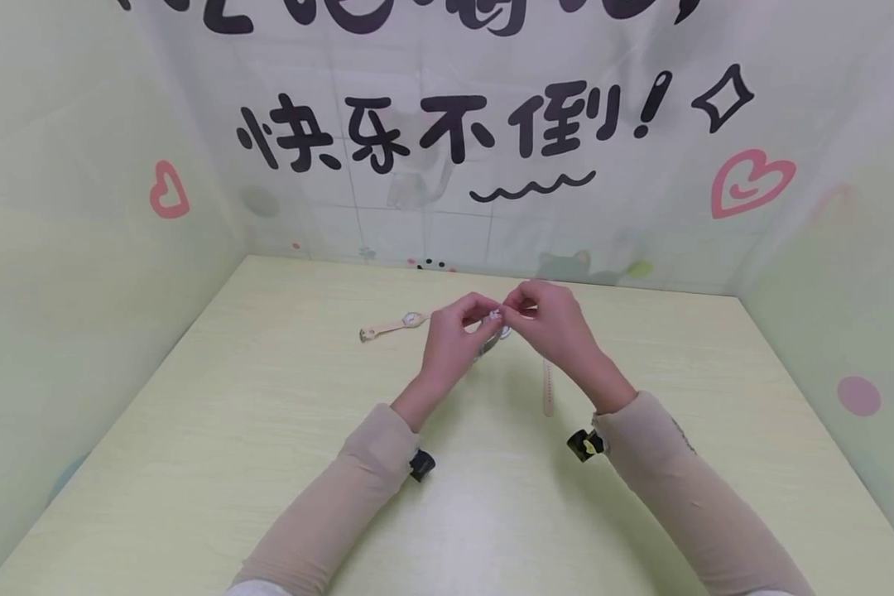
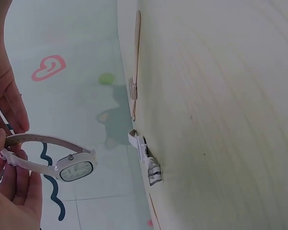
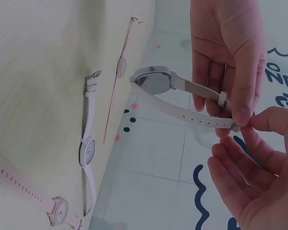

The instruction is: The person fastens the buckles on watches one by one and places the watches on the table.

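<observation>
The white watch (image 3: 155,83) hangs as a loop in the air, above the bench (image 1: 268,414). The left hand (image 1: 456,341) pinches its meeting strap (image 3: 169,109) ends; the grip of the right hand (image 1: 555,325) is narrow, pinching at the buckle (image 3: 235,128). The step seems to be buckle work, and next calls for careful, steady alignment.

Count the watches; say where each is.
4: one watch pinched by left hand and right hand; on the table, a white watch in the middle, a pale watch to its left and a pink watch to its right. Others may be hidden.
</observation>
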